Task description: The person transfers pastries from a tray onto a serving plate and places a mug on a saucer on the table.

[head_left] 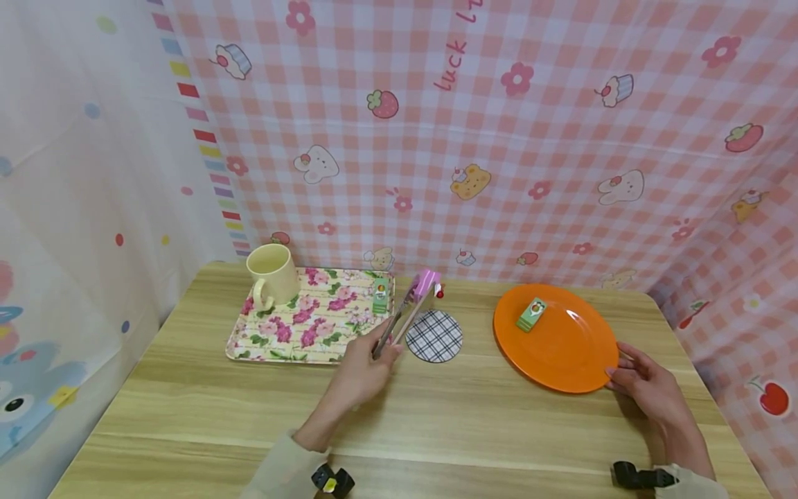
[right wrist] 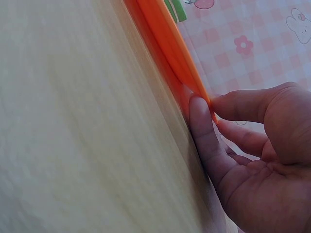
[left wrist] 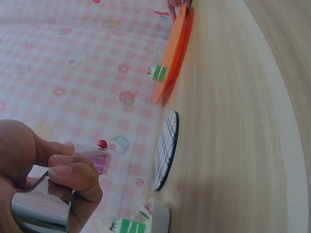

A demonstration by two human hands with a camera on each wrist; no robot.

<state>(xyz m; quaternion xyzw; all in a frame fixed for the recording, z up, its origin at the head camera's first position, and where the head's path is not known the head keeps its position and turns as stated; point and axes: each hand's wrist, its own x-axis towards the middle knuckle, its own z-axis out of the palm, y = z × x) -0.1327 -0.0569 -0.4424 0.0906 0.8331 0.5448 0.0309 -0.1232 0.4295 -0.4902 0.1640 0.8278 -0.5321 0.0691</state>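
In the head view my left hand (head_left: 361, 371) grips metal tongs (head_left: 399, 328). Held between the tong tips is a pink toy cake slice (head_left: 427, 283) with a red cherry, raised near the back of the table. The tongs' shiny bend (left wrist: 41, 208) shows close up in the left wrist view. Over on the right, my right hand (head_left: 654, 391) pinches the rim of an orange plate (head_left: 580, 357) between thumb and fingers. That plate bears a green-and-white cake slice (head_left: 531, 315). Just beyond the left hand lies a round plaid coaster (head_left: 434, 337).
A floral tray (head_left: 249, 346) lies at the left, with a pale yellow mug (head_left: 277, 277) standing on its back left corner. Another green-and-white cake slice (head_left: 381, 296) rests at the tray's right end. A checked pink cloth (head_left: 424, 138) hangs behind the wooden table (head_left: 436, 436).
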